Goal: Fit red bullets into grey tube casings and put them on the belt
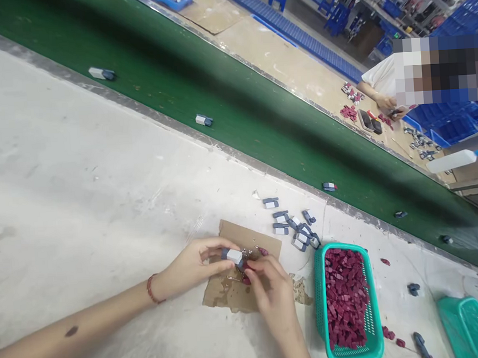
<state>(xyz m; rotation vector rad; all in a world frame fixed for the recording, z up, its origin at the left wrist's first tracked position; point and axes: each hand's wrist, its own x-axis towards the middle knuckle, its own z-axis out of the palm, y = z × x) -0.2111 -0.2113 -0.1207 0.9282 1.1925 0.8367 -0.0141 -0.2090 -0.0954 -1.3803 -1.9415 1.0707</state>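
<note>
Between the thumb and fingers of my left hand (191, 263) is a small grey-and-white plastic part (233, 256). My right hand (272, 285) pinches a small maroon piece (247, 273) against the near end of that part. Both hands are above a torn piece of brown cardboard (234, 230) with wet, shiny stains. Another maroon piece (263, 251) lies on the cardboard past my right fingertips. Several more grey-and-white parts (281, 229) are grouped on the white table behind the cardboard. To the right stands a green basket (320, 303) filled with maroon pieces (346, 296).
A green conveyor belt (156, 92) crosses beyond the table, carrying spaced-out parts (203, 120). Across it, a person in a white sleeve (382, 75) handles pieces at another bench. A second green container (469, 327) stands at the lower right, near loose grey parts (413, 289).
</note>
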